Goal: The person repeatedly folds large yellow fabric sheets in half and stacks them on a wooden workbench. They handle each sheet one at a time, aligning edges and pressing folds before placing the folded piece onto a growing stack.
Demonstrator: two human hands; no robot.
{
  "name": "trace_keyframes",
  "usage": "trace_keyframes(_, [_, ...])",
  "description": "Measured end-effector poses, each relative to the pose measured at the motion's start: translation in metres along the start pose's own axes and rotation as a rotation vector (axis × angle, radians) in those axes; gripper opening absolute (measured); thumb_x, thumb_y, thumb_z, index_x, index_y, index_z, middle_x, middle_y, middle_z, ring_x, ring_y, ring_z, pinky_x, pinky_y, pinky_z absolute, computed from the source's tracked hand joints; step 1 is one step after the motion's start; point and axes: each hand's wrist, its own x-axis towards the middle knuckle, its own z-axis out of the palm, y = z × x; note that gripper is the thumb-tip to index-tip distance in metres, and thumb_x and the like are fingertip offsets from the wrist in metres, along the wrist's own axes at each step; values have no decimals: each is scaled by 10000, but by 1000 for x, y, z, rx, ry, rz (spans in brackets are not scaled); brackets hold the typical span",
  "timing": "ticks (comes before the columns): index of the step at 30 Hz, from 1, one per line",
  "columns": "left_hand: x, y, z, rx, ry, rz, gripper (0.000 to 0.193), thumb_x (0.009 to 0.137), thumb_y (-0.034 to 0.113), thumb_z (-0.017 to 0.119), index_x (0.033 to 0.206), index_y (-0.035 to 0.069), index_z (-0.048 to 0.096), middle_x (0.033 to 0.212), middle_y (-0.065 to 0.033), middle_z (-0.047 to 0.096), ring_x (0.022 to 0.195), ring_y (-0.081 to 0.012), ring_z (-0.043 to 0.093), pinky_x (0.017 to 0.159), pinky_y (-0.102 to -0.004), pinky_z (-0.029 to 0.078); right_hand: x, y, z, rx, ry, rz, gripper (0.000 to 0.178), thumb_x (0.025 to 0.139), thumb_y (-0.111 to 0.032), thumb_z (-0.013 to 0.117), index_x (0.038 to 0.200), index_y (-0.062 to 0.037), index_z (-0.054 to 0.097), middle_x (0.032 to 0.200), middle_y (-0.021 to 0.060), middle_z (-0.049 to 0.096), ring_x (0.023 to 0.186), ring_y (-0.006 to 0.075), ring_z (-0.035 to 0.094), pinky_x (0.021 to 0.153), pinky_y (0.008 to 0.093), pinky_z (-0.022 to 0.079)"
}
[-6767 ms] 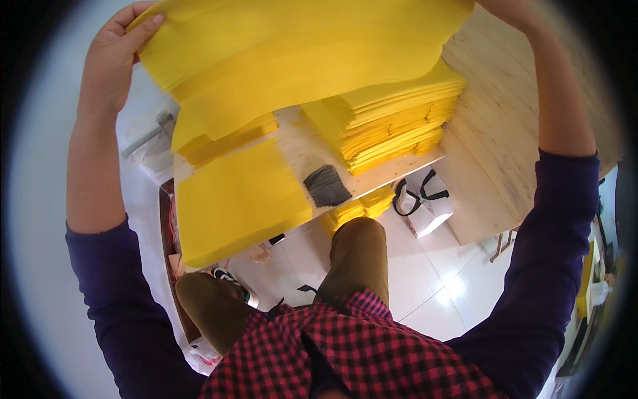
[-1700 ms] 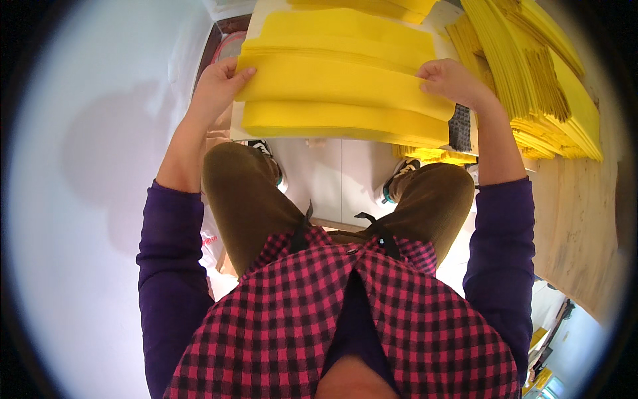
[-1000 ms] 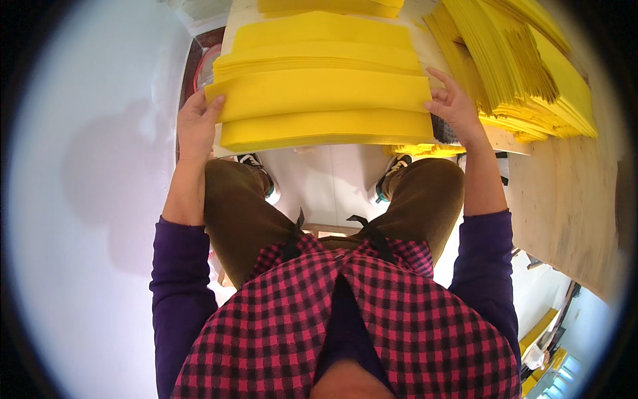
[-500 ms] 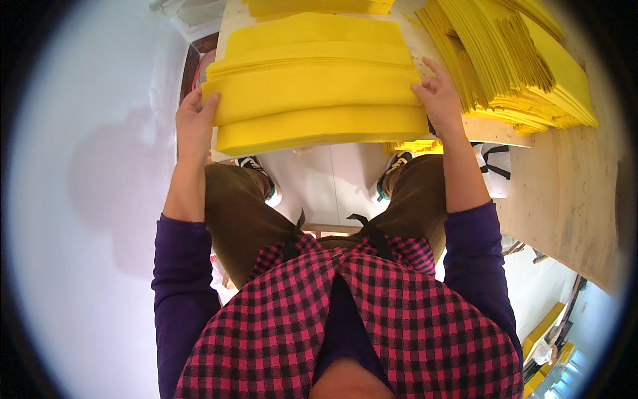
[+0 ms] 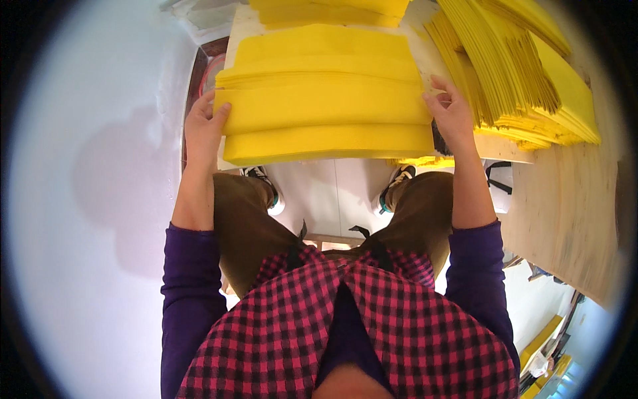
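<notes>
We saw the yellow sheets (image 5: 322,110) lying on the near end of the table (image 5: 423,58), in layered bands that ran across it and reached its near edge; whether the middle band was a folded flap or a separate batch we could not tell. Several seconds earlier a bundle of yellow sheets had been spread in the air between raised arms; by this moment the sheets were down, and we judged that the table, not the arms, bore the weight, leaving only light handling at the ends. The left hand (image 5: 205,130) had its thumb over the band's left end with the fingers behind, a pinch as we read it. The right hand (image 5: 455,121) had changed more: its fingertips had lain over the sheets, and now the thumb sat at their right end with the forefinger raised, so we could not tell whether it gripped anything. A dark rag (image 5: 442,143) showed partly behind that wrist, at the table's near right. A tall yellow pile (image 5: 492,63) stood on the table's right side, another stack (image 5: 329,12) toward its far end, and a white bag (image 5: 500,179) below its right side.
</notes>
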Motion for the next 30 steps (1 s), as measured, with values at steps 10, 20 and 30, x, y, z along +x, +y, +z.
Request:
trace_keyframes(10, [-9, -14, -10, -111, -4, 186, 403, 849, -52, 630, 1243, -8, 556, 1054, -89, 672, 974, -128, 623, 831, -244, 492, 43, -71, 42, -155, -247, -511, 338, 800, -166, 695, 1114, -69, 620, 1096, 118, 627, 1040, 293, 573, 918, 362, 458])
trace_keyframes(20, [-26, -15, -39, 234, -156, 431, 308, 766, -1, 730, 1063, -7, 649, 949, -75, 658, 921, -173, 616, 822, -293, 476, 67, -135, 130, -251, -482, -814, 414, 776, -191, 709, 1151, -58, 595, 1181, 141, 602, 1128, 326, 544, 973, 391, 440])
trace_keyframes(30, [-27, -6, -42, 160, -279, 630, 359, 679, -19, 730, 1024, 77, 711, 808, -51, 666, 710, -211, 583, 655, -302, 448, 56, -164, 177, -334, -619, -888, 689, 699, -303, 775, 1289, -57, 520, 1350, 173, 500, 1221, 343, 492, 1027, 400, 407])
